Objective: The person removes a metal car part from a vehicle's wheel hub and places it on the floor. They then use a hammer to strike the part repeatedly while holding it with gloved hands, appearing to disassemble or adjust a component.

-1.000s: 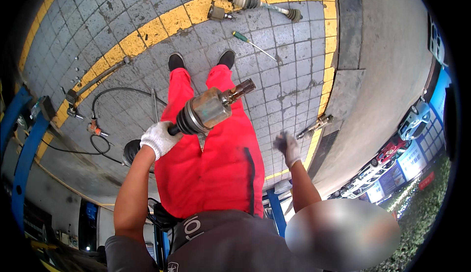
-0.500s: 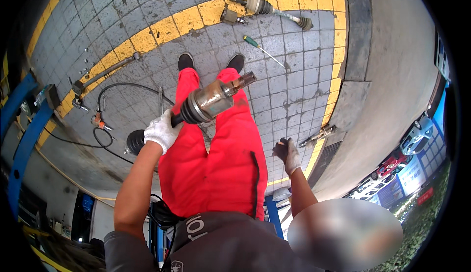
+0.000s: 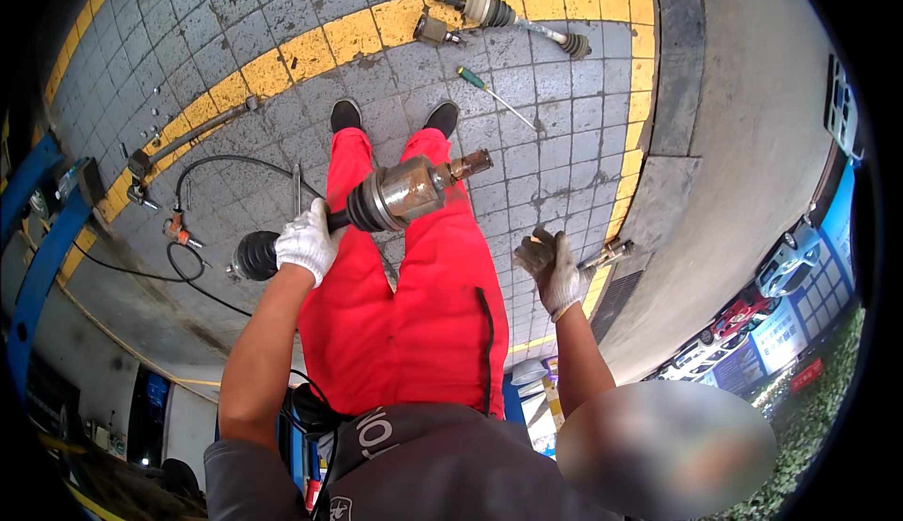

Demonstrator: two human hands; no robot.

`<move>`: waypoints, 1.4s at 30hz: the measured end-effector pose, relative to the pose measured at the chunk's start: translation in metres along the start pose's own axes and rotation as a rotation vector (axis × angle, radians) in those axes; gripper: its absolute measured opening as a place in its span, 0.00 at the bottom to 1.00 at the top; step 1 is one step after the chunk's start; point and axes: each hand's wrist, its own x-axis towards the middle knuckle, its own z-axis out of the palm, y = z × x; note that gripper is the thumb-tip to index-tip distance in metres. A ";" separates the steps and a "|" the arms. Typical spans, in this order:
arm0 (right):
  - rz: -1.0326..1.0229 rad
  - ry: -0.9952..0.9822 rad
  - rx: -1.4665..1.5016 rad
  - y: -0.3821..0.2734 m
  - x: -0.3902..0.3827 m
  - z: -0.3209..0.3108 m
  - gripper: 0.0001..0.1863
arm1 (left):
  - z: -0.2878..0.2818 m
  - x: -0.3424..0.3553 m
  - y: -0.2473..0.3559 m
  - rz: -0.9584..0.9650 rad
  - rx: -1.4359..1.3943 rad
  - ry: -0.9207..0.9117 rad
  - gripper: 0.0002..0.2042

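Observation:
My left hand (image 3: 306, 244), in a white knit glove, is closed around the bar of a drive shaft (image 3: 414, 192) held across my red-trousered legs. The shaft has a black ribbed boot (image 3: 256, 256) at the lower left and a rusty metal housing with a splined stub (image 3: 470, 164) at the upper right. My right hand (image 3: 550, 267), its glove darkened with grime, is raised with fingers apart, clear of the held shaft. Behind it a small metal part (image 3: 616, 252) lies by the yellow line, partly hidden by that hand.
Beyond my feet lie another drive shaft (image 3: 531, 27), a loose housing (image 3: 431, 31) and a green-handled screwdriver (image 3: 473, 77). At left are a long bar tool (image 3: 202, 131), scattered nuts, a hose with an orange air tool (image 3: 177, 234) and blue lift arms (image 3: 47, 276). Parked cars (image 3: 785, 258) line the right.
My right hand has risen and turned, so more of its glove shows. My left hand has lifted slightly with the drive shaft, which now lies a little flatter across the view.

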 end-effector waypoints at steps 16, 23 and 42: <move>0.097 0.048 0.028 0.031 0.004 -0.040 0.41 | 0.010 -0.005 0.012 -0.006 -0.038 -0.010 0.28; 0.058 0.039 0.023 0.018 0.001 -0.030 0.39 | 0.003 -0.012 0.025 -0.008 0.039 -0.031 0.27; -0.084 -0.130 -0.303 0.027 0.063 -0.118 0.34 | -0.001 0.072 0.041 0.004 0.053 -0.154 0.18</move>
